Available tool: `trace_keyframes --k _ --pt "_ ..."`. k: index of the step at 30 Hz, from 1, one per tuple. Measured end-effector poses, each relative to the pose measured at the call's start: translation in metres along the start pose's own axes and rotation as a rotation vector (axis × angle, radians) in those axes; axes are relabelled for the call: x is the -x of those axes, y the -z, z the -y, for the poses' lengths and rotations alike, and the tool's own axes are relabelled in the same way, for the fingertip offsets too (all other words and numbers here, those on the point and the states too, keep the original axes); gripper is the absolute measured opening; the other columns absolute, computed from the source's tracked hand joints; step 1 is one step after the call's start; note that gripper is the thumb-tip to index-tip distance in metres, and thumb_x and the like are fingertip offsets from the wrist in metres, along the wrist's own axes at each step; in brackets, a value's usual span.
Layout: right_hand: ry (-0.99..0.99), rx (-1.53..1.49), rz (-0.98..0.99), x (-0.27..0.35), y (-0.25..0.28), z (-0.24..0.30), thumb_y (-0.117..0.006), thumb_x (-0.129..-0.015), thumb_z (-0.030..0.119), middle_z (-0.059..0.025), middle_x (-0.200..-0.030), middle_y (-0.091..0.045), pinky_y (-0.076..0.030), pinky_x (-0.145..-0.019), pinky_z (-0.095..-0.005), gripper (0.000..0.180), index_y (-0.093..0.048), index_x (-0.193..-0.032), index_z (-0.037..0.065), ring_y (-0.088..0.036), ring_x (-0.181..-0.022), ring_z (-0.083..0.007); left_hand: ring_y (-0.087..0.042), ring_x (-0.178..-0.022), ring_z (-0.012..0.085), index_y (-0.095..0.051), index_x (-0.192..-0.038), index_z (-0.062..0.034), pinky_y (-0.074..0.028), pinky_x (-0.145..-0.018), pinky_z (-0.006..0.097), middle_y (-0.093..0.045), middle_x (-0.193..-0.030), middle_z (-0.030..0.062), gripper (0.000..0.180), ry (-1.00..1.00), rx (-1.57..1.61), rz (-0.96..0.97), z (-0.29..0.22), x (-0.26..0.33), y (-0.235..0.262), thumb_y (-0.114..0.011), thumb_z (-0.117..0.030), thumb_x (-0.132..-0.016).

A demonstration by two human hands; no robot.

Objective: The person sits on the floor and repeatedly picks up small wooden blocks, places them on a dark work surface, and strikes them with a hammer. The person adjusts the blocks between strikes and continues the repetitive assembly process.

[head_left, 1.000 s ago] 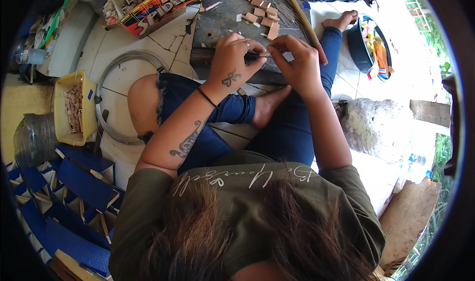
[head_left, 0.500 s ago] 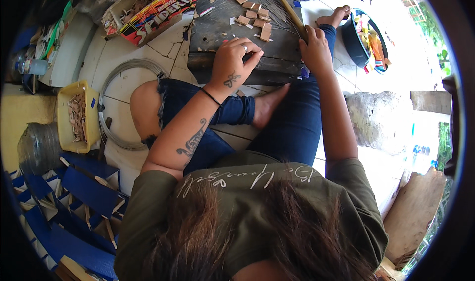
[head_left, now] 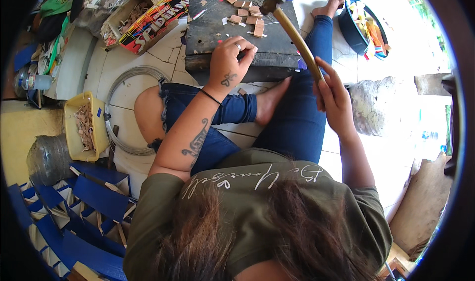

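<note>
My right hand (head_left: pixel 334 95) is closed around the wooden handle of a hammer (head_left: pixel 297 36), which is raised at a slant with its metal head over the far right part of a dark, low work block (head_left: pixel 203 47). Above the block's near edge, my left hand (head_left: pixel 228 59) is closed, thumb against curled fingers, with a ring on one finger. Anything between those fingertips is too small or hidden to make out. Several small wooden pieces (head_left: pixel 236 20) lie loosely together on the block beyond my left hand. Thin nail-like slivers lie on the block's far part.
On the left stand an open printed carton (head_left: pixel 161 21) of wood scraps and a yellow bin (head_left: pixel 101 132) of small wooden bits. A wire coil (head_left: pixel 113 83) lies beside my knee. Blue-and-wood frames (head_left: pixel 94 189) are piled lower left. A dark basin (head_left: pixel 349 38) holds colourful strips at right.
My right hand has lifted the hammer off the block and drawn it back toward me and to the right. My left hand stays in nearly the same closed pose. The view has shifted slightly.
</note>
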State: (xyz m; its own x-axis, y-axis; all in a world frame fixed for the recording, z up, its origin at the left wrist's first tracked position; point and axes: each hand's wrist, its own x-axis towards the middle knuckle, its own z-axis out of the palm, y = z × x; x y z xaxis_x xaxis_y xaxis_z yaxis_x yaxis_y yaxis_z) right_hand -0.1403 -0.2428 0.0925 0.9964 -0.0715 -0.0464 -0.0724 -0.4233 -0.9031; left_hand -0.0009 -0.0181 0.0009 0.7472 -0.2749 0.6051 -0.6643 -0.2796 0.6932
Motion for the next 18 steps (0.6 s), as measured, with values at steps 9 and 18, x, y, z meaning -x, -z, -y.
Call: trace_keyframes --k 9,18 --pt "0.29 0.46 -0.13 0.044 -0.001 0.017 -0.053 -0.095 0.002 -0.0181 -0.107 -0.067 -0.053 -0.073 -0.0357 0.046 -0.053 -0.139 0.013 -0.07 -0.083 -0.0295 -0.065 -0.067 0.0222 -0.063 -0.079 -0.0018 -0.049 -0.062 0.031 -0.064 -0.075 0.0085 0.007 0.0 0.008 0.015 0.002 0.001 -0.002 -0.068 -0.004 -0.085" --pt "0.333 0.482 -0.137 0.043 -0.002 0.016 -0.054 -0.094 0.001 -0.0164 -0.098 -0.067 -0.053 -0.069 -0.0342 0.047 -0.054 -0.139 0.015 -0.066 -0.074 -0.0293 -0.065 -0.068 0.0224 -0.062 -0.079 -0.0023 -0.049 -0.063 0.031 -0.064 -0.076 0.0084 0.008 -0.02 0.015 0.005 0.003 0.002 -0.002 -0.068 -0.004 -0.085"
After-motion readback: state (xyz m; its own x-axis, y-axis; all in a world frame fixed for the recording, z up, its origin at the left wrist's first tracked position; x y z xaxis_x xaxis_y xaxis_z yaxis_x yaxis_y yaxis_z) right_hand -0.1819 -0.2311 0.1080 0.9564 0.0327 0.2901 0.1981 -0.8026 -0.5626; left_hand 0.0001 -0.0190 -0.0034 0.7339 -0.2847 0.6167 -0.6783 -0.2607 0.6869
